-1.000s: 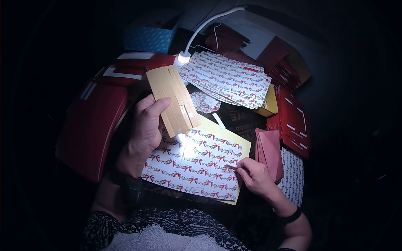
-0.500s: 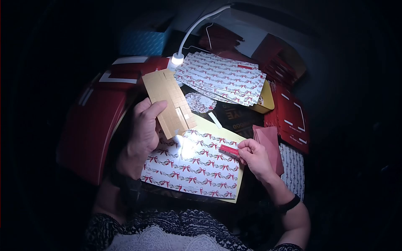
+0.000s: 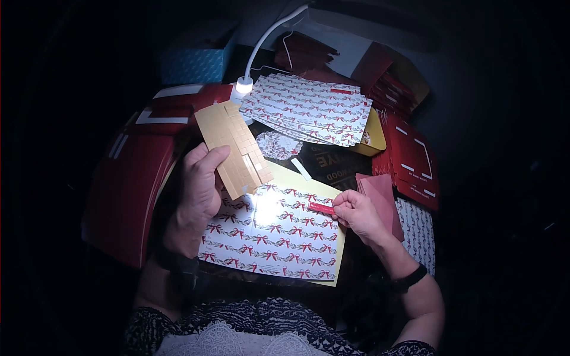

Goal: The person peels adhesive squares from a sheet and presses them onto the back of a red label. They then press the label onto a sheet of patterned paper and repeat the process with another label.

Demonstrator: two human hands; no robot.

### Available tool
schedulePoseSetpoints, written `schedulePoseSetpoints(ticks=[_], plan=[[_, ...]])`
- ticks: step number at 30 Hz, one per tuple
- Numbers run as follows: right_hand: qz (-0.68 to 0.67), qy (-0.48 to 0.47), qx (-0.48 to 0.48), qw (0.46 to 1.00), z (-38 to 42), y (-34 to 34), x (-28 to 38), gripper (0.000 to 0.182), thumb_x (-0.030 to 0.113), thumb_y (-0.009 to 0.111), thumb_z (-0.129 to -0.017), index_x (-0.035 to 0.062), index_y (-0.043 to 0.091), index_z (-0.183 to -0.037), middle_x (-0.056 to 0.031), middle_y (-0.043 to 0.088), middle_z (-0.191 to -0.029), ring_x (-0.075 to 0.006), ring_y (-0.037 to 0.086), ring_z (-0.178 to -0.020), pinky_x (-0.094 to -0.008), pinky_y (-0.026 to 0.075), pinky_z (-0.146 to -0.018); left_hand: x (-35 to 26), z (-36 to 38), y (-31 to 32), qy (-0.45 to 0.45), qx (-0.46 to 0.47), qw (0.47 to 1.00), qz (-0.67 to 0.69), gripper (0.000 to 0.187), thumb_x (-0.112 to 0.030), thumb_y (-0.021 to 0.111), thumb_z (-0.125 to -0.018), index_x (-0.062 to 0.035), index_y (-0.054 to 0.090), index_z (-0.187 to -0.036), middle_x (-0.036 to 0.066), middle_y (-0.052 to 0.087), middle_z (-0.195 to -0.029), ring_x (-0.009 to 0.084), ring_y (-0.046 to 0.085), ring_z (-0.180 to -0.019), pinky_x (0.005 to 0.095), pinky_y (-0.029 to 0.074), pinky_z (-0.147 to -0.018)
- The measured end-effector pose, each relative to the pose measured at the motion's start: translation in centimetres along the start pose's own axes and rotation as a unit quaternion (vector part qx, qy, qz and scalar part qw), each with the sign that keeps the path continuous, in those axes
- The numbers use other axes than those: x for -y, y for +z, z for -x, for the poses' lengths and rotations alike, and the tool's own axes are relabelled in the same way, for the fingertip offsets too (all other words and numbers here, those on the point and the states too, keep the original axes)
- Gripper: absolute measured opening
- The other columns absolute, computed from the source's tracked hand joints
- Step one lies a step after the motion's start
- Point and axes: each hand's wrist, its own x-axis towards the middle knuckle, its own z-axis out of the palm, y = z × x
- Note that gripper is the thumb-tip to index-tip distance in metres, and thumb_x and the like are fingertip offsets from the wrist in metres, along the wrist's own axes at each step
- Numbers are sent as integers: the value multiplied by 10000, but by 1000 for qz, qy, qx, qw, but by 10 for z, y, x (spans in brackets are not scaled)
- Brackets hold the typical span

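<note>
My left hand (image 3: 202, 184) grips a tan card sheet (image 3: 231, 142) marked with small rectangles, its thumb on top, above the left part of a printed sheet. That white sheet (image 3: 285, 240) with red bows and green garlands lies in front of me on a yellow sheet (image 3: 339, 249). My right hand (image 3: 359, 216) pinches the right end of a small red strip (image 3: 320, 207) with white lettering, at the printed sheet's upper right. Whether the strip touches the sheet I cannot tell.
A lit lamp (image 3: 244, 85) stands behind, beside fanned printed sheets (image 3: 309, 107). Red folders (image 3: 130, 190) lie left, more red pieces (image 3: 409, 160) right, near a yellow container (image 3: 374, 133). A blue box (image 3: 193, 64) is at back left. A round patterned piece (image 3: 278, 145) lies centrally.
The view has shifted slightly. My right hand and the red strip have moved a little up and left; both hands keep their hold.
</note>
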Motion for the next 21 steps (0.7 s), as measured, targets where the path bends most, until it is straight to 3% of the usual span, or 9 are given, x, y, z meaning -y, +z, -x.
schedulePoseSetpoints(ticks=[6,8,16,21], plan=[[-15,1,-2,1000,-1,1,2,52,-30,560,-853,3,548,-892,-37,595,-727,-48,507,-598,-183,396,-533,1,-1,-1,-5,11,1000,3,407,-84,483,-876,84,453,-1245,179,591,-1117,246,616,-1024,387,511,-918],[-11,4,-5,1000,-1,2,2,57,-28,558,-860,14,547,-897,-36,593,-728,-49,490,-578,-179,376,-513,-1,2,4,11,-12,1000,9,348,-96,505,-880,73,522,-1184,141,632,-1041,184,655,-910,298,545,-817],[14,5,-13,1000,-2,2,3,77,-36,578,-846,22,544,-884,-30,588,-708,-52,479,-543,-181,352,-469,0,1,4,10,-20,1000,18,350,-91,509,-877,69,524,-1187,135,632,-1048,182,655,-906,297,545,-812],[40,13,-19,999,-2,2,7,75,-41,594,-813,-8,552,-866,-33,595,-677,-51,520,-556,-191,391,-489,0,1,2,8,-20,1000,19,346,-87,516,-872,66,529,-1182,136,633,-1047,185,655,-908,298,544,-815]])
